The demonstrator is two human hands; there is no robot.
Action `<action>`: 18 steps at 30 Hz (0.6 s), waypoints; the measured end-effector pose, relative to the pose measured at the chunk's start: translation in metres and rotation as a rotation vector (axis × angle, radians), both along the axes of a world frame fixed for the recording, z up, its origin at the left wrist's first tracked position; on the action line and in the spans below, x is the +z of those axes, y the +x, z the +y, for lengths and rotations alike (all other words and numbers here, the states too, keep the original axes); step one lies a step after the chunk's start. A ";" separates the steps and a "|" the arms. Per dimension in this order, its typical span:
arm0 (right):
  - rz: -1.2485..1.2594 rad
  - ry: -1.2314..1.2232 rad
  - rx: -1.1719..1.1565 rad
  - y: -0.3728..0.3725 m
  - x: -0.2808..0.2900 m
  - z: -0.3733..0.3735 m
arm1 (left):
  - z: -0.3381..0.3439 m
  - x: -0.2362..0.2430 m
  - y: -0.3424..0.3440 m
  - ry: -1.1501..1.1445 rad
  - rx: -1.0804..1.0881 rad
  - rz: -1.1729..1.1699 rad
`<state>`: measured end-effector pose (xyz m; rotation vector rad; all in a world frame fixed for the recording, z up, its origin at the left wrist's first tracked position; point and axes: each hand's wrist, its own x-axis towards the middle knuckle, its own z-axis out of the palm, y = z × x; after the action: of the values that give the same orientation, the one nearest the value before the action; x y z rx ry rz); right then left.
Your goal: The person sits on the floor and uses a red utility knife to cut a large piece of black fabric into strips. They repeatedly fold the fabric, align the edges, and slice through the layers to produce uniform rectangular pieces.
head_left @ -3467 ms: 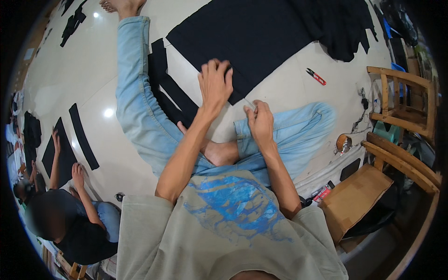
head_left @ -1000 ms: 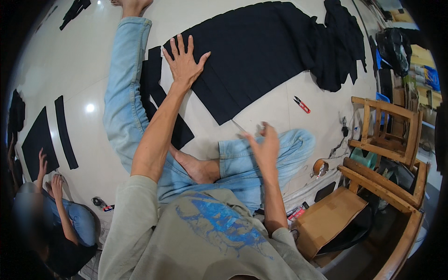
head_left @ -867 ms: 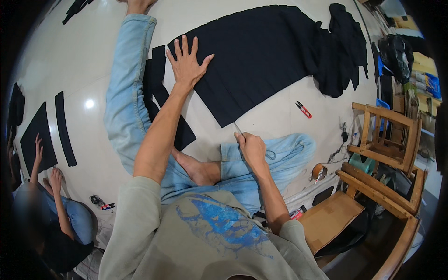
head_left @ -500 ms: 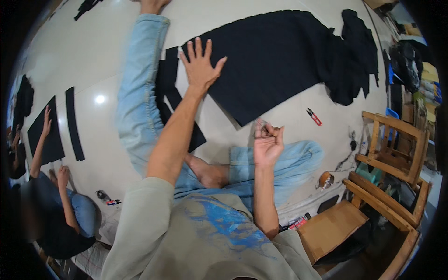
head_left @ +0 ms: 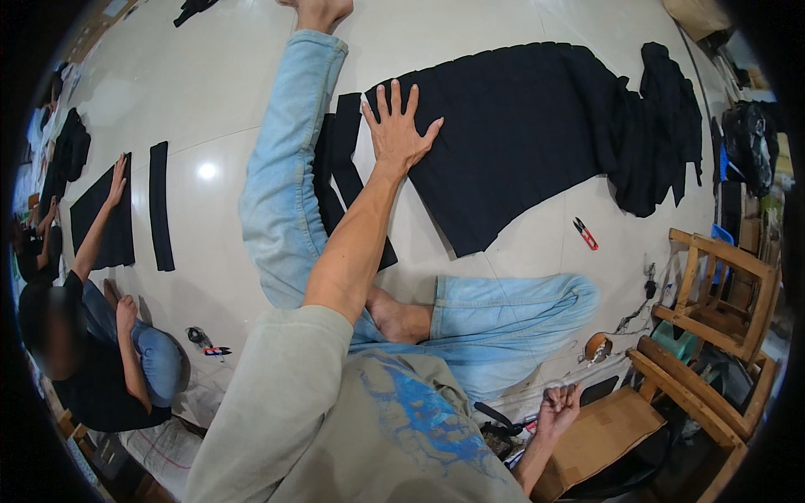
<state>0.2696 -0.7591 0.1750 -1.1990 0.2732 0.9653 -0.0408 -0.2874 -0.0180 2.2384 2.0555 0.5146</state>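
Observation:
My left hand (head_left: 398, 134) lies flat with fingers spread on the left edge of a large black fabric piece (head_left: 520, 126), spread out on the pale floor. Beside it, partly behind my left forearm, are narrower black fabric strips (head_left: 345, 138). Down at the lower right, my right hand (head_left: 559, 408) is raised near the cardboard box, its fingers curled together; what they hold, if anything, is too small to tell. Red-handled thread snips (head_left: 586, 234) rest on the floor below the fabric's right part, away from both hands.
Bunched black cloth (head_left: 662, 134) lies at the far right. Wooden stool frames (head_left: 713, 289), a cardboard box (head_left: 605, 440) and a brown tape roll (head_left: 598, 345) stand to my right. At left, a co-worker (head_left: 92, 360) sits with a hand on another black fabric piece (head_left: 101, 222).
My right hand has drawn back from the fabric's near corner toward the lower right, fingers still curled. My left hand stays flat on the fabric. The whole view has shifted somewhat.

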 end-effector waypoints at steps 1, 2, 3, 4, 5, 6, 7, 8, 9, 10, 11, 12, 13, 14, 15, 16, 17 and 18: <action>-0.021 -0.016 0.018 0.005 0.003 -0.003 | -0.001 -0.001 0.001 0.003 -0.002 -0.002; -0.041 -0.034 0.037 0.008 0.004 -0.005 | -0.002 -0.003 -0.002 0.013 0.000 -0.003; -0.270 -0.159 0.132 0.005 -0.003 0.005 | -0.002 -0.005 -0.001 0.028 -0.005 -0.013; -0.500 -0.288 0.227 0.002 -0.019 0.025 | -0.001 -0.007 -0.002 0.043 -0.007 -0.022; -0.717 -0.488 0.111 -0.023 -0.034 0.066 | 0.001 -0.006 0.000 0.064 -0.012 -0.024; -0.871 -0.617 0.525 -0.022 -0.049 0.085 | 0.000 -0.006 -0.001 0.074 -0.011 -0.029; -1.228 -0.538 0.703 -0.047 -0.070 0.121 | 0.000 -0.005 0.001 0.090 -0.018 -0.034; -1.181 -0.471 0.851 -0.088 -0.051 0.175 | 0.001 -0.005 -0.001 0.102 -0.016 -0.026; -1.200 -0.530 0.991 -0.113 -0.061 0.201 | 0.001 -0.001 0.000 0.087 -0.020 -0.008; -1.166 -0.652 1.242 -0.129 -0.072 0.221 | 0.001 -0.002 0.000 0.084 -0.022 -0.005; -1.112 -0.774 1.498 -0.136 -0.081 0.232 | 0.000 -0.002 -0.001 0.078 -0.019 0.000; -1.097 -0.740 1.618 -0.132 -0.084 0.233 | -0.001 -0.002 0.002 0.066 -0.016 -0.007; -1.067 -0.692 1.741 -0.131 -0.088 0.232 | -0.003 0.000 0.001 0.053 -0.013 0.000; -1.032 -0.642 1.861 -0.130 -0.092 0.231 | -0.003 0.001 0.001 0.039 -0.011 0.007; -1.116 -0.502 1.593 -0.124 -0.093 0.222 | -0.001 0.001 0.002 0.047 -0.013 -0.008; -1.174 -0.362 1.332 -0.114 -0.092 0.206 | -0.002 0.000 0.001 0.050 -0.008 -0.020; -1.207 -0.225 1.059 -0.113 -0.087 0.201 | -0.001 -0.002 0.001 0.057 -0.010 -0.029; -1.090 -0.159 0.871 -0.116 -0.086 0.203 | -0.002 -0.003 -0.001 0.060 -0.012 -0.035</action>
<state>0.1541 -0.5558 0.0895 -1.8597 -1.1347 0.8560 -0.0414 -0.2895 -0.0207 2.2556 2.0356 0.6182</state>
